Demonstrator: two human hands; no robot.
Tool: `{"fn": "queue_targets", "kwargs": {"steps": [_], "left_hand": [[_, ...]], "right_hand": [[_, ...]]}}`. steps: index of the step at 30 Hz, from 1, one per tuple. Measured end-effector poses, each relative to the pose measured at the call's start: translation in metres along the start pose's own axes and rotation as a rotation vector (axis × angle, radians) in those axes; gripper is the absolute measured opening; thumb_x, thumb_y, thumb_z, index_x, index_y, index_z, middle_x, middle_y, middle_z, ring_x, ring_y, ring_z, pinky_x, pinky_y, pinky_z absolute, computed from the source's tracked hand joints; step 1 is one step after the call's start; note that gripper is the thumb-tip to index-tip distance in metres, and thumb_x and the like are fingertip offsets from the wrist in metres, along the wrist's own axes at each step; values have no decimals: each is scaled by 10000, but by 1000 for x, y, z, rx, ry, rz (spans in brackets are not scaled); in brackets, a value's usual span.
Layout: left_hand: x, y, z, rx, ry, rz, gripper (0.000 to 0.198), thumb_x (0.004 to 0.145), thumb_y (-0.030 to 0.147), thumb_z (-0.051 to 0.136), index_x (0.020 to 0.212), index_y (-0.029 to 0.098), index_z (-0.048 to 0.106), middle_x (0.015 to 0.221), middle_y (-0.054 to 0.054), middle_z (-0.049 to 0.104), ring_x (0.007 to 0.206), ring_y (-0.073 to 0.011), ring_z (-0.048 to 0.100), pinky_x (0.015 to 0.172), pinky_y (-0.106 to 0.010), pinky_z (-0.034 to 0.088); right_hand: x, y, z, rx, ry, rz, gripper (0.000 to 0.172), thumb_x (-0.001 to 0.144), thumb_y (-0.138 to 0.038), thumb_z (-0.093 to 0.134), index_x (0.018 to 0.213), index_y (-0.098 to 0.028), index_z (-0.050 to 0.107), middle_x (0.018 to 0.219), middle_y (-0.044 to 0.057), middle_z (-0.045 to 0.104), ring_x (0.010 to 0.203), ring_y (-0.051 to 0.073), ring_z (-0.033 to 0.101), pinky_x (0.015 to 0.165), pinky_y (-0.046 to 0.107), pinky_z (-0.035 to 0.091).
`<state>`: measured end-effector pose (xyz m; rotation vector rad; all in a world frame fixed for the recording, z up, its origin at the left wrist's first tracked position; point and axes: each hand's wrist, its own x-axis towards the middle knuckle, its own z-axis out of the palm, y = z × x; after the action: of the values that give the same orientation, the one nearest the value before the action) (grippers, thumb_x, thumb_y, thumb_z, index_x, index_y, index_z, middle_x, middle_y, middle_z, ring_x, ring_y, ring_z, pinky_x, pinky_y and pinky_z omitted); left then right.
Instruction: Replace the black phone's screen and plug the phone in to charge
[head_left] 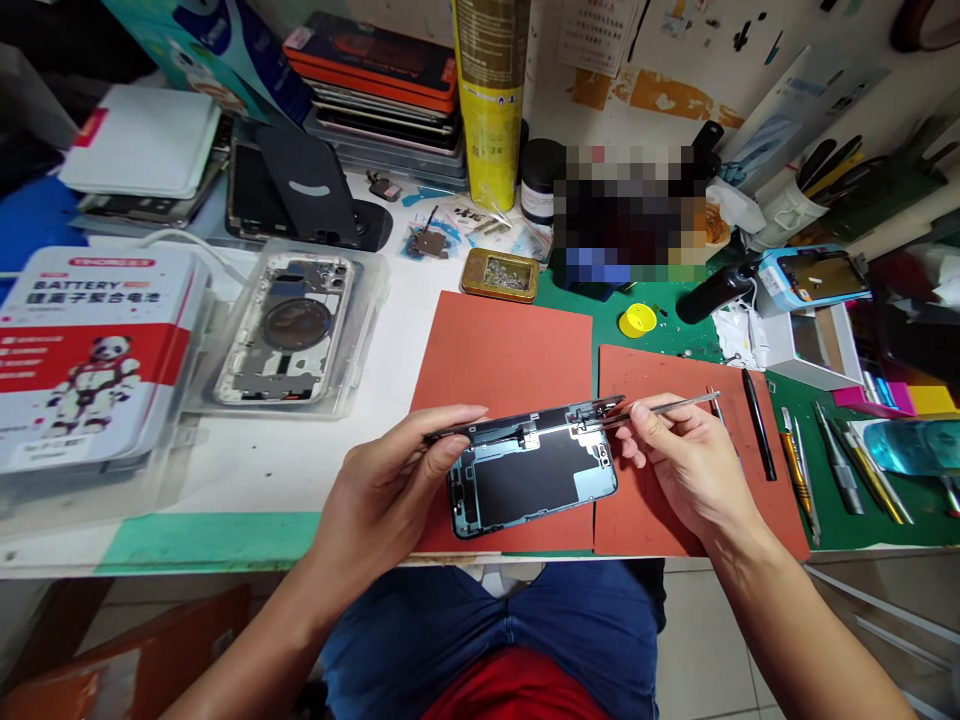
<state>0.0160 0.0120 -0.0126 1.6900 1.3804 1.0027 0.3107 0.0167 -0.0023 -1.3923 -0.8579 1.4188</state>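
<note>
Above the orange-red mats, my left hand point(394, 475) grips the left end of an opened phone point(529, 490), thumb on its upper edge and fingers behind. The phone is tilted, showing a dark inner face with a blue rim, silver brackets and flex cables. My right hand point(686, 465) pinches metal tweezers point(690, 402) between thumb and fingers at the phone's upper right corner. Their tips lie over the small parts there; whether they grip anything, I cannot tell.
A clear tray with a phone back housing point(296, 325) and a battery box point(97, 350) stand left. A small tin point(500, 275) of screws and a yellow cap point(637, 320) sit behind the mats. A black pen-like tool point(760, 425) and several thin tools lie right.
</note>
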Motion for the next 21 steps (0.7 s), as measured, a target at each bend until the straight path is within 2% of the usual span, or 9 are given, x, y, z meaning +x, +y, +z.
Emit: {"fn": "queue_targets", "kwargs": {"steps": [7,16,21], "left_hand": [[1,2,0,2,-8,-16,233,1079,386,591,1222,310,759,1097,26,839,964,-150,802,836,-217,629],[0,1,0,4,-12,-12,230,1079,373,594,1226,297,755,1130,30,836,993,-143,801,845,-203,621],[0,-1,0,-3,-12,6,221,1078,363,601,1235,316,749,1127,47,835,999,-123,795,853,-172,614]], "right_hand": [[-1,0,0,22,0,-9,226,882,-405,894,839,-193,829,772,28,726,597,110,621,558,241,524],[-1,4,2,-1,11,-34,267,885,-429,890,801,-189,810,747,28,723,589,105,613,560,233,525],[0,4,-1,18,11,-25,246,885,-420,891,848,-188,822,769,28,733,585,107,623,559,239,539]]}}
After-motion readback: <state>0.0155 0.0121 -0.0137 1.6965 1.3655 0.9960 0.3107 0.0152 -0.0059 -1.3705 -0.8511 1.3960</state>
